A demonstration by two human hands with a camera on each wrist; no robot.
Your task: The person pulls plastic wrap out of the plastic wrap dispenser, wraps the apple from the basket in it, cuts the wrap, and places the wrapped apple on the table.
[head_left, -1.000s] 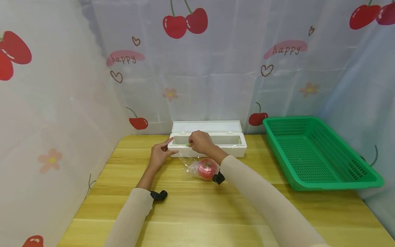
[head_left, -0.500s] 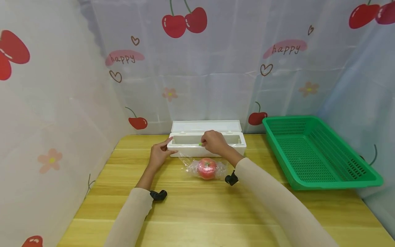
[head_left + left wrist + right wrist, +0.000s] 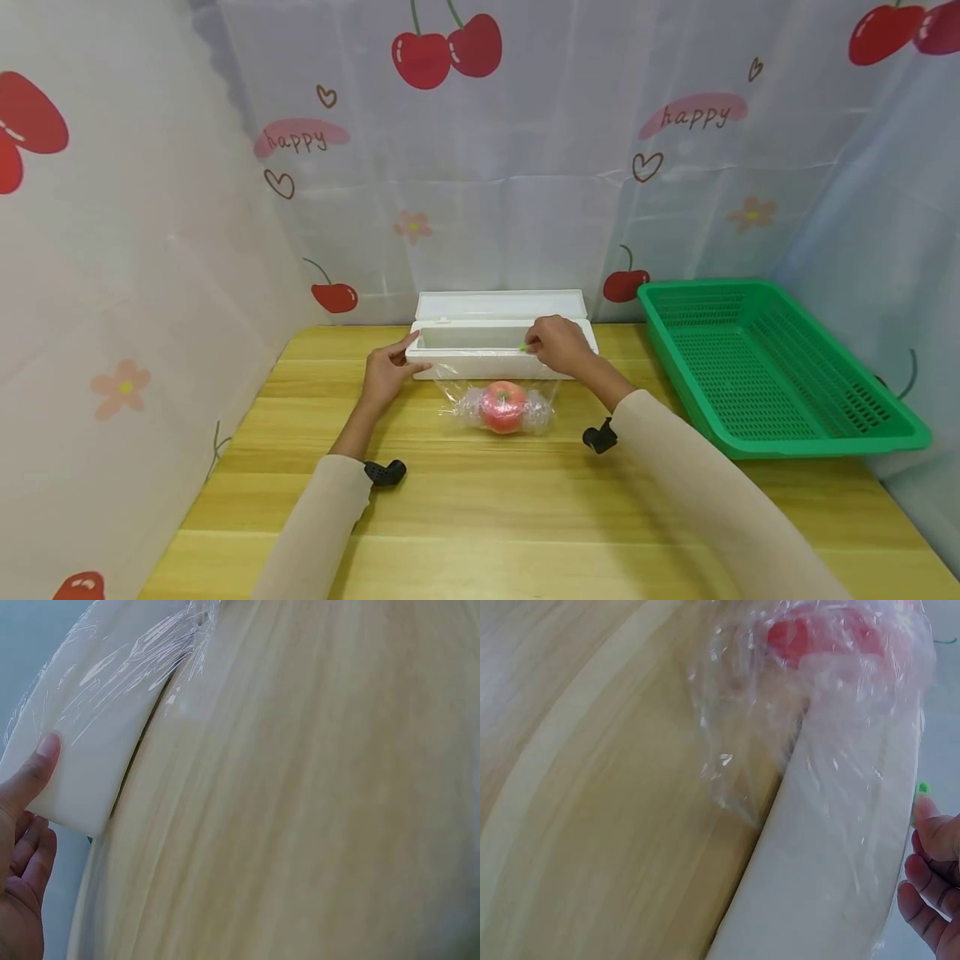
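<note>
My left hand (image 3: 385, 375) grips the 9 o'clock end of the white cling-film dispenser (image 3: 468, 323), thumb on the front face, fingers bent behind the end. My right hand (image 3: 561, 346) is nearly closed; thumb and forefinger pinch the green slider (image 3: 523, 348) at the dispenser's front edge, toward its 3 o'clock end. The lid (image 3: 501, 305) is swung back at 12 o'clock. Clear film (image 3: 471, 407) runs from the front edge to the red apple (image 3: 503, 407). The apple rests wrapped on the worktop (image 3: 480, 500), at the dispenser's 6 o'clock side, with film bunched at its own 9 and 3 o'clock. A green slotted basket (image 3: 825, 448) sits at 3 o'clock from the apple.
</note>
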